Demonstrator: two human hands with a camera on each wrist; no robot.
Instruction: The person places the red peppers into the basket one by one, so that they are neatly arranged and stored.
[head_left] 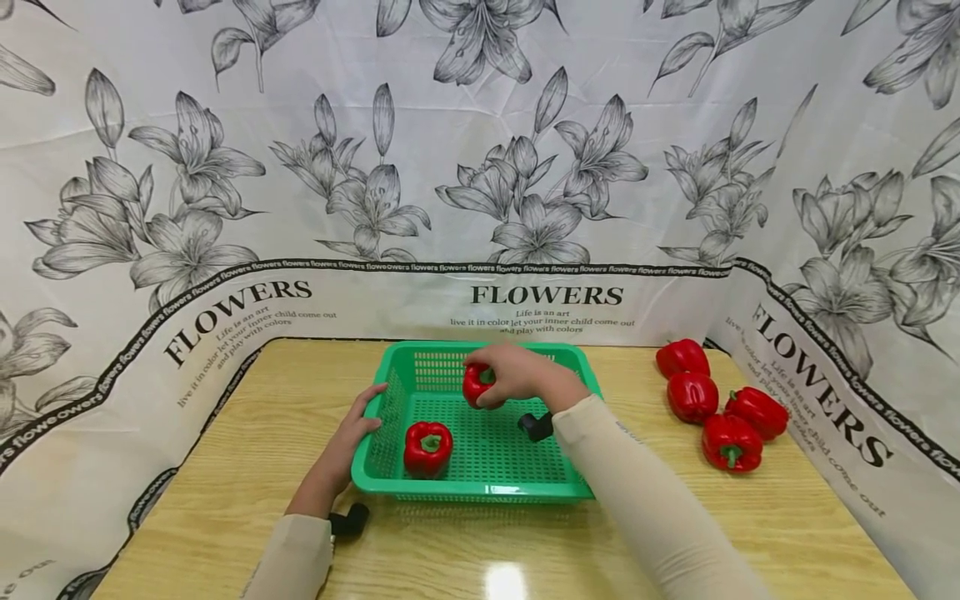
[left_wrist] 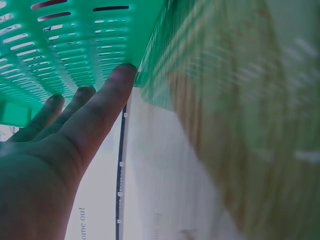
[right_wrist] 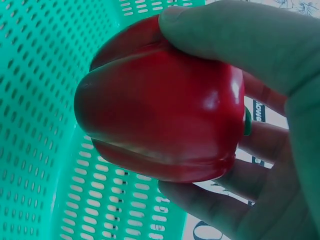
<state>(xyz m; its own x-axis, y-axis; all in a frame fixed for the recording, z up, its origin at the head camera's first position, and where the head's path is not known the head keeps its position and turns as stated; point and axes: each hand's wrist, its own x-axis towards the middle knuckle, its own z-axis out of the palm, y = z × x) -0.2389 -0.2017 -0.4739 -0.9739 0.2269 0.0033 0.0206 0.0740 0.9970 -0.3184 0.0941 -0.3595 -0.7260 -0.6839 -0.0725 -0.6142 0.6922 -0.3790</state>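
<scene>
My right hand [head_left: 513, 372] grips a red bell pepper [head_left: 477, 385] over the far half of the green plastic basket [head_left: 472, 489]. In the right wrist view the thumb lies across the pepper [right_wrist: 160, 115], the fingers curl round its other side, and a bit of green stem shows. A second red bell pepper [head_left: 428, 450] sits stem up inside the basket, near its front left corner. On the left, my left hand [head_left: 347, 442] touches the basket's side at the rim. The left wrist view shows its fingers [left_wrist: 100, 112] extended against the slotted outer wall [left_wrist: 75, 55].
Several red bell peppers [head_left: 692, 397] lie grouped on the right of the wooden table [head_left: 645, 517]. A white curtain with printed flowers [head_left: 525, 208] hangs behind the table and along both sides. Black wrist camera mounts [head_left: 349, 522] stick out by both hands.
</scene>
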